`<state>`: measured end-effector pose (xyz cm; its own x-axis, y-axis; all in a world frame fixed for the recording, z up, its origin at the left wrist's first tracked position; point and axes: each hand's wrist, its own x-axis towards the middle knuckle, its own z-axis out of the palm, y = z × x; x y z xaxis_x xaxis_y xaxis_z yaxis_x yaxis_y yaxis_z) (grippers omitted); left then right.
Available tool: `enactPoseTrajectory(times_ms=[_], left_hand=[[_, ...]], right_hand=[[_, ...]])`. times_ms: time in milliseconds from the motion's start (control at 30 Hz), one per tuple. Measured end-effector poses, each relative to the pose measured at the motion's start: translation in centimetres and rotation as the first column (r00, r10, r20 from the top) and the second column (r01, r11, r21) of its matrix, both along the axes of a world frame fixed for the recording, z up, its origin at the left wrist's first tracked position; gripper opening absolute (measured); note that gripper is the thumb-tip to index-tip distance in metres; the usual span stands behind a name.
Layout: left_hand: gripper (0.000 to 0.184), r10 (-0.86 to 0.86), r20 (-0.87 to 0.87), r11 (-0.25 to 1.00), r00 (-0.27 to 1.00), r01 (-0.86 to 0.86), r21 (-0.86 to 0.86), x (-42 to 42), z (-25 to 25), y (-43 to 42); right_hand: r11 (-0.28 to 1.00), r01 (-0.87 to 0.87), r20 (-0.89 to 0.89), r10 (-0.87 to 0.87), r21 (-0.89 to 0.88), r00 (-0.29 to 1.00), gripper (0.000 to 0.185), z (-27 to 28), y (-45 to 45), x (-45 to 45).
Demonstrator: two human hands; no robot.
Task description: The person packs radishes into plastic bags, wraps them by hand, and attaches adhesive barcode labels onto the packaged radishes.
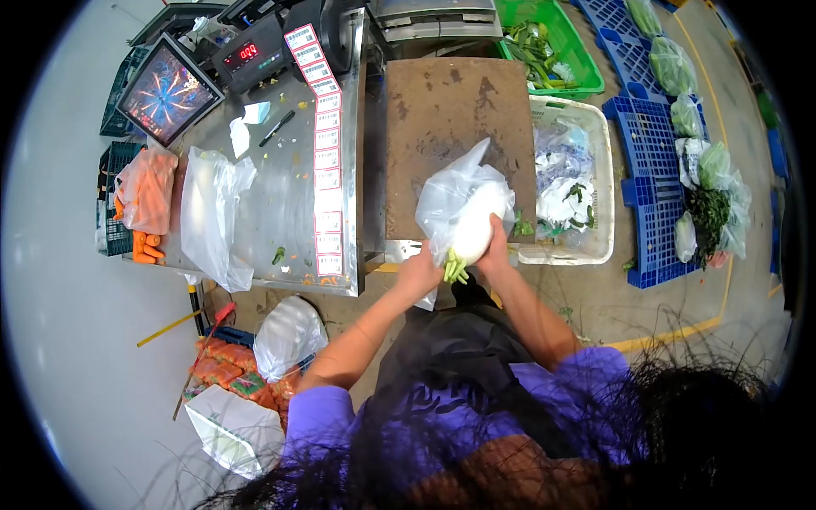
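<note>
Right hand [496, 246] clasps fat white radish [483, 212] with green stem stubs [456, 269]; radish between hands, against thin clear plastic bag [439, 197]. Left hand [420, 272] at bag's near edge; fingertips hidden, can't tell pinch. Best: take weight right, spread bag left, avoid snagging stubs.

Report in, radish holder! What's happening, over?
Left hand holding clear plastic bag; right hand gripping white daikon. Daikon partly bagged, green stems poking out. Nothing visibly blocking either hand.
</note>
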<state>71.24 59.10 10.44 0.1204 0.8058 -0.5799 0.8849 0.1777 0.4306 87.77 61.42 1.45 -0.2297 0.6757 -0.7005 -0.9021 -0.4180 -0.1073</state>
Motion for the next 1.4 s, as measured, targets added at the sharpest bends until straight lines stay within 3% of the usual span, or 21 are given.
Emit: enactPoseTrajectory(times_ms=[33, 133, 233, 333, 367, 467, 567, 667, 700, 800, 900, 967, 1033, 1100, 1133, 1200, 1233, 1267, 1300, 1333, 1400], left_hand=[[0.054, 0.012, 0.055, 1.000, 0.998, -0.013, 0.022, 0.1, -0.3, -0.2], [0.046, 0.060, -0.062, 0.997, 0.996, -0.057, 0.056, -0.2, -0.5, 1.4], [0.034, 0.098, -0.086, 0.982, 0.992, -0.082, 0.173, -0.6, 1.8, 4.7], [0.025, -0.147, -0.052, 0.829, 0.988, 0.152, 0.538, -0.2, 0.8, 5.7], [0.022, -0.216, 0.019, 0.845, 0.976, 0.177, 0.504, 0.2, 0.7, 5.4], [0.025, -0.249, 0.010, 0.939, 0.968, 0.239, 0.248, 0.0, 2.0, 4.3], [0.032, -0.219, 0.025, 0.972, 0.975, 0.215, 0.099, -1.5, 1.7, 2.2], [0.040, -0.002, 0.072, 0.999, 0.997, -0.002, 0.046, -1.5, 0.5, 0.2], [0.033, 0.059, 0.117, 0.994, 0.991, -0.069, 0.083, -1.7, -0.5, -0.2], [0.037, 0.179, -0.045, 0.984, 0.983, -0.179, -0.016, -2.3, 0.7, 1.1], [0.025, 0.049, -0.205, 0.997, 0.978, -0.035, 0.073, -3.8, 0.9, 3.9], [0.021, 0.112, -0.230, 0.977, 0.967, -0.066, 0.202, -4.4, 0.9, 6.0], [0.021, 0.152, -0.235, 0.957, 0.960, -0.084, 0.277, -5.2, 1.3, 7.9], [0.022, 0.154, -0.241, 0.945, 0.958, -0.071, 0.320, -6.0, 1.0, 8.9], [0.022, 0.203, -0.188, 0.959, 0.961, -0.156, 0.239, -6.3, 1.0, 9.1], [0.023, 0.314, -0.092, 0.949, 0.945, -0.309, 0.066, -6.7, 1.2, 9.4], [0.017, 0.353, 0.091, 0.930, 0.931, -0.360, 0.077, -7.7, -1.1, 8.9], [0.015, 0.501, 0.320, 0.862, 0.804, -0.499, -0.095, -7.8, -1.8, 8.6], [0.012, 0.630, 0.496, 0.769, 0.598, -0.569, -0.290, -7.4, -2.2, 8.4], [0.010, 0.726, 0.600, 0.664, 0.335, -0.566, -0.488, -7.0, -2.3, 8.3], [0.014, 0.779, 0.619, 0.574, 0.097, -0.508, -0.642, -6.1, -1.2, 8.0]], right_hand=[[1.000, 0.019, 0.019, -0.019, 0.001, 1.000, 0.049, -0.5, 0.6, 0.2], [0.985, -0.166, 0.125, 0.172, -0.050, 0.977, 0.050, -0.2, 1.7, 1.2], [0.885, -0.465, 0.018, 0.465, 0.025, 0.885, 0.052, -0.4, 1.8, 2.8], [0.699, -0.685, 0.251, 0.639, 0.205, 0.727, 0.057, -0.1, 1.8, 2.6], [0.697, -0.678, 0.239, 0.635, 0.234, 0.735, 0.059, -0.3, 1.7, 2.3], [0.805, -0.550, 0.111, 0.539, 0.224, 0.835, 0.059, -0.3, 1.9, 1.7], [0.940, -0.271, -0.221, 0.315, 0.209, 0.923, 0.054, -1.2, 3.1, 1.3], [0.988, 0.023, -0.022, -0.020, 0.152, 1.000, 0.049, -1.0, 4.5, -1.0], [0.988, 0.097, 0.066, -0.105, 0.123, 0.992, 0.048, -1.7, 4.9, -1.5], [0.972, 0.236, 0.173, -0.232, -0.003, 0.957, 0.051, -4.6, 6.7, -2.7], [0.963, 0.236, 0.362, -0.174, -0.132, 0.916, 0.061, -6.3, 7.6, -3.8], [0.938, 0.245, 0.422, -0.124, -0.246, 0.898, 0.054, -8.5, 7.7, -4.2], [0.983, 0.063, 0.556, 0.045, -0.173, 0.830, 0.059, -10.2, 6.6, -3.9], [0.982, -0.149, 0.727, 0.184, -0.114, 0.662, 0.053, -7.9, 5.4, -3.8], [0.939, -0.341, 0.871, 0.202, -0.043, 0.448, 0.053, -5.2, 5.0, -3.2], [0.721, -0.692, 0.999, 0.037, -0.037, -0.016, 0.053, -1.2, 4.4, -0.2], [0.663, -0.749, 0.962, -0.207, 0.003, -0.180, 0.056, 0.3, 4.5, 1.6], [0.596, -0.803, 0.841, -0.443, 0.017, -0.310, 0.059, 1.9, 4.6, 3.0], [0.619, -0.782, 0.762, -0.471, -0.074, -0.445, 0.060, 4.2, 5.1, 3.7], [0.648, -0.746, 0.661, -0.493, -0.156, -0.566, 0.061, 6.5, 5.8, 4.2], [0.666, -0.667, 0.507, -0.470, -0.334, -0.723, 0.061, 7.0, 6.7, 5.1]])
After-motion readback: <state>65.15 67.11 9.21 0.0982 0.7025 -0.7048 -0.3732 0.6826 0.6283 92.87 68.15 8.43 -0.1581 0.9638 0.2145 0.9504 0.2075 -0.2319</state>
